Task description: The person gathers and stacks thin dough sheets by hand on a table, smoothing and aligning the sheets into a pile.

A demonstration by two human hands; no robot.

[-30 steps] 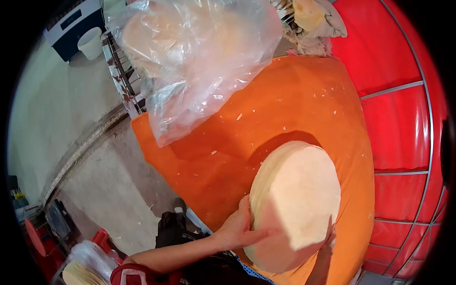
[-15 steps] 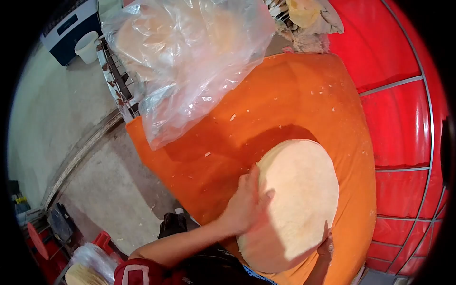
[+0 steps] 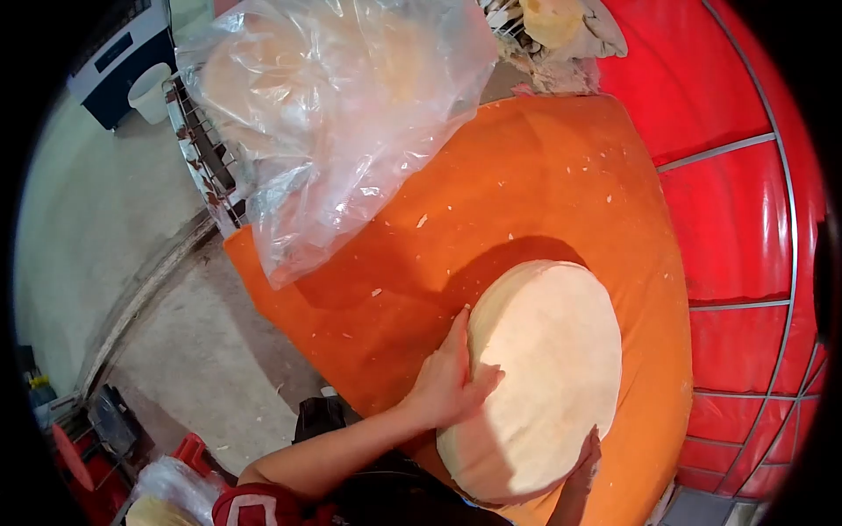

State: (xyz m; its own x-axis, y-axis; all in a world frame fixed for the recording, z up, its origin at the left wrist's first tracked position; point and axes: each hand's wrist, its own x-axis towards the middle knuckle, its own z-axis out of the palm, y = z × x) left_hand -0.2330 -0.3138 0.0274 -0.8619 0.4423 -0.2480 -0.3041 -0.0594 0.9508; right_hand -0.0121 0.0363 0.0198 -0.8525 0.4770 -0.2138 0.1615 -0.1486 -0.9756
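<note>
A thick stack of round, pale flatbreads (image 3: 553, 368) stands tilted on the orange cloth (image 3: 544, 193). Against its left side my left hand (image 3: 449, 379) is closed, thumb over the top face and fingers along the edge. My right hand (image 3: 581, 466) grips the lower right edge, fingertips showing on the rim; the rest of that grip is partly hidden. Farther up on the cloth lies a clear plastic bag (image 3: 342, 167) with more pale rounds inside, apart from both hands.
Crumbs dot the cloth. A red panelled sheet (image 3: 719, 228) with metal bars borders the right side. A metal rack (image 3: 202, 145) shows under the bag at left. On the floor stand a white bucket (image 3: 151, 92) and, lower left, another plastic bag (image 3: 180, 486).
My left hand has settled from a blurred motion onto the stack's left side. The stack is slightly more tilted, showing more of its layered edge. The view has shifted a little.
</note>
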